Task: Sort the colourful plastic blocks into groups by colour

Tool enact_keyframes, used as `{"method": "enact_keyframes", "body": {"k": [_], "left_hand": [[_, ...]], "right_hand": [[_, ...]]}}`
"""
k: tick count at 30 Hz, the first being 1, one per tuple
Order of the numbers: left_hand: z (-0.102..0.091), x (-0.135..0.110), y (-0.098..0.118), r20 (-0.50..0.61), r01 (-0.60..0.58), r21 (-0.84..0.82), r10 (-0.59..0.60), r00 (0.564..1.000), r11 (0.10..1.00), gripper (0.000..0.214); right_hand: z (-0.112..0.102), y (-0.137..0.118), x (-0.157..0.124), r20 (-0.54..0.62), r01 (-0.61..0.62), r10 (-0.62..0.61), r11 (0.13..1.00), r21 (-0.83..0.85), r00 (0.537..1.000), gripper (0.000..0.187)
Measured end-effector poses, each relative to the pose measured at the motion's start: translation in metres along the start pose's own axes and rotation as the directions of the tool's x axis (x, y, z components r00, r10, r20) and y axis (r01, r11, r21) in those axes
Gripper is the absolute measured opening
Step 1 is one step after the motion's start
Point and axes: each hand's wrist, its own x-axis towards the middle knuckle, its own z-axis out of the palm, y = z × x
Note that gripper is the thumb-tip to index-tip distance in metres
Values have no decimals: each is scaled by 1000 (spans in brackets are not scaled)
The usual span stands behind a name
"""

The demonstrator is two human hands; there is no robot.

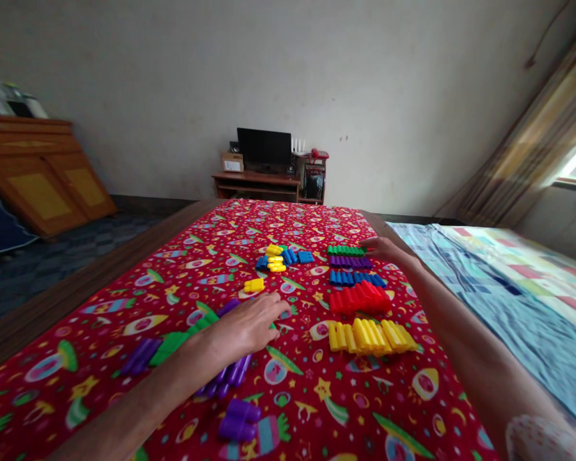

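Note:
My left hand [252, 320] reaches over a loose group of green [170, 347] and purple [226, 378] tube-shaped plastic blocks, partly covering them. Its fingers are curled, with a bit of green showing by the thumb. At the right end of a row of green blocks [345, 250], my right hand [388, 248] has its fingers close together; what they hold is too small to make out. Below that row lie rows of purple [350, 262], blue [356, 278], red [360, 298] and yellow blocks [370, 336].
Mixed yellow and blue blocks [290, 257] lie mid-table, with a yellow piece [254, 285] nearer me. Purple pieces [240, 420] sit near the front. A red patterned cloth [312, 397] covers the table. Beyond are a desk with a monitor [264, 148], a cabinet [43, 179] and a bed [509, 275].

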Motion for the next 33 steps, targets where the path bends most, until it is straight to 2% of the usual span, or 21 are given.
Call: {"method": "enact_keyframes", "body": {"k": [3,5,9,11,13,14,17,20,22,24,26,29,31,33], "left_hand": [[5,-1,-6,-39,-17,-34,16,999,999,44],[0,1,-5,-55,-13,-62,9,998,998,41],[-20,11,1,-106,36,-163,-54,993,986,30],[-26,18,-1,-173,56,-307,-114,978,950,24],[-28,22,-5,-230,66,-520,-214,949,852,16],[-28,24,-7,-243,62,-632,-273,931,773,14],[-26,25,-9,-234,3,-881,-443,866,472,28],[-28,25,-2,-198,-80,-972,-584,787,221,36],[-29,26,7,-199,-135,-980,-638,744,148,35],[-31,27,15,-233,-181,-972,-656,718,148,33],[-31,28,22,-274,-205,-962,-651,708,183,32],[-31,28,26,-309,-210,-951,-626,716,229,35],[-30,27,25,-308,-193,-949,-592,745,251,40],[-29,26,22,-255,-124,-955,-527,810,271,43]], "right_hand": [[-3,-1,3,76,-88,79,989,123,994,37],[-5,-4,3,75,-129,118,978,161,990,45],[-12,-15,3,-41,-205,212,970,131,976,41],[-18,-28,5,-108,-221,230,971,85,967,38],[-24,-49,5,-145,-196,199,980,36,969,36],[-27,-63,4,-142,-156,157,988,19,977,36],[-31,-114,-2,-48,72,-72,997,-5,996,32],[-24,-171,-14,107,325,-322,946,-14,941,27],[-12,-204,-23,189,421,-417,907,22,889,28],[1,-230,-29,217,442,-446,894,66,869,26],[12,-247,-31,195,417,-426,905,88,883,20],[18,-254,-27,175,349,-364,931,107,915,13],[14,-251,-23,210,325,-349,935,140,913,16],[7,-246,-20,270,342,-381,922,180,884,23]]}}
